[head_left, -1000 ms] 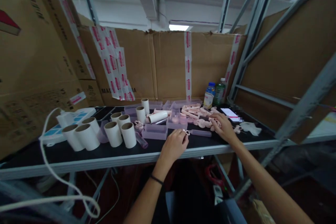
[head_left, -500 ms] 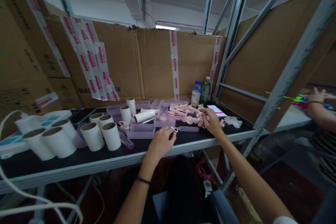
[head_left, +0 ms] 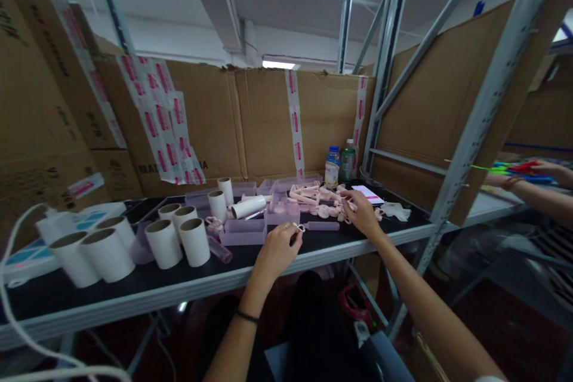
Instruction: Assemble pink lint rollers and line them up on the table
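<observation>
My left hand is near the front edge of the black tabletop, thumb and forefinger pinched on a small pale pink ring-shaped plastic piece. Just beyond it lies a flat lilac plastic piece like a handle. My right hand is at the right side of a heap of pale pink plastic parts, its fingers bent together among them. What those fingertips hold, if anything, is too small to make out. Lilac open trays stand left of the heap.
Several white cardboard tubes stand on the left, and one tube lies tilted. Two bottles, a white sheet and a crumpled tissue sit at the right. A metal upright separates a co-worker's arms.
The view has tilted upward, so the table sits slightly lower in it. My hands stay nearly in place, the left one still pinching the ring piece. The co-worker's hands have shifted.
</observation>
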Demonstrator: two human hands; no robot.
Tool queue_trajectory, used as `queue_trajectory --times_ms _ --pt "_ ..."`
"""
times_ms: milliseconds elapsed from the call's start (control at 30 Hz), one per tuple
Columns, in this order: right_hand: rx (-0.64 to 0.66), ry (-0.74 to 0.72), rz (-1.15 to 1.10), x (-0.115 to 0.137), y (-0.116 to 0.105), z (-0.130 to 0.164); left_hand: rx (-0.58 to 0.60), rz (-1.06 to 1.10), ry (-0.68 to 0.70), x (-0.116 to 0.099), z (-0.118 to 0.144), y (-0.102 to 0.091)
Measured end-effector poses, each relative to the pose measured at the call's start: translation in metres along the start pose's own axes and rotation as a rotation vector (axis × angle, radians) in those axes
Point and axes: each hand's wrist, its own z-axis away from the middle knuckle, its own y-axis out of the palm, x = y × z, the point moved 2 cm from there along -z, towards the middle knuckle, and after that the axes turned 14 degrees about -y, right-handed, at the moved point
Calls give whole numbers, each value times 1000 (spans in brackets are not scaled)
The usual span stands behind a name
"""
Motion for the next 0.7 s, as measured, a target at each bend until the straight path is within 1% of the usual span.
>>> queue_trajectory --times_ms 267,500,700 --pt "4 -26 15 1 2 -1 -5 30 -7 1 -2 -2" --pt "15 -7 17 1 0 -1 6 71 -36 0 -5 -3" --pt "7 -4 27 2 -1 -1 2 84 -26 1 -5 -4"
